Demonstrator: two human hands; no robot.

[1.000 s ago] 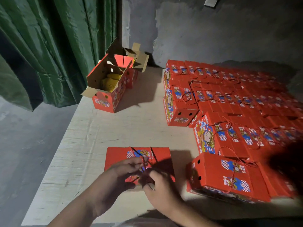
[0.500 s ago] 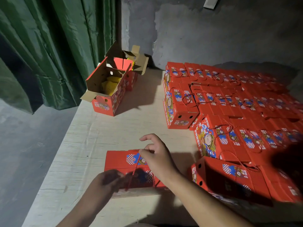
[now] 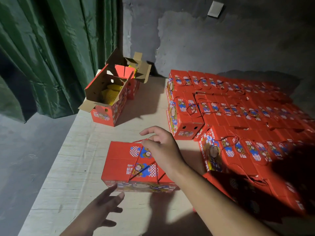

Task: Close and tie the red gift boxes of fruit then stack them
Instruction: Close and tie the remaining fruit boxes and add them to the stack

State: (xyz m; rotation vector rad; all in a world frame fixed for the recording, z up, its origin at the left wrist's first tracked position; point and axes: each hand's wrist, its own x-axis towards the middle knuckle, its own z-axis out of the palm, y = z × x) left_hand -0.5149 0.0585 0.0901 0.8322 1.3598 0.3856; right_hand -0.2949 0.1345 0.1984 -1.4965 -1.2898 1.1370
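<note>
A closed red gift box (image 3: 122, 160) lies flat on the pale table (image 3: 75, 150) in front of me. A red cord (image 3: 136, 158) runs across its top. My right hand (image 3: 163, 150) hovers over the box's far right part and pinches the cord near the far edge. My left hand (image 3: 104, 205) sits just off the box's near edge, fingers spread and holding nothing. An open red box (image 3: 109, 99) with yellow netted fruit stands at the back left.
Many closed, tied red boxes (image 3: 238, 120) are stacked in rows across the right side of the table. A second open box (image 3: 134, 70) stands behind the first. A green curtain (image 3: 51, 48) hangs left; a grey wall is behind.
My left hand let go of the cord and drew back off the box's near edge. My right hand moved toward the far edge, still pinching the cord.
</note>
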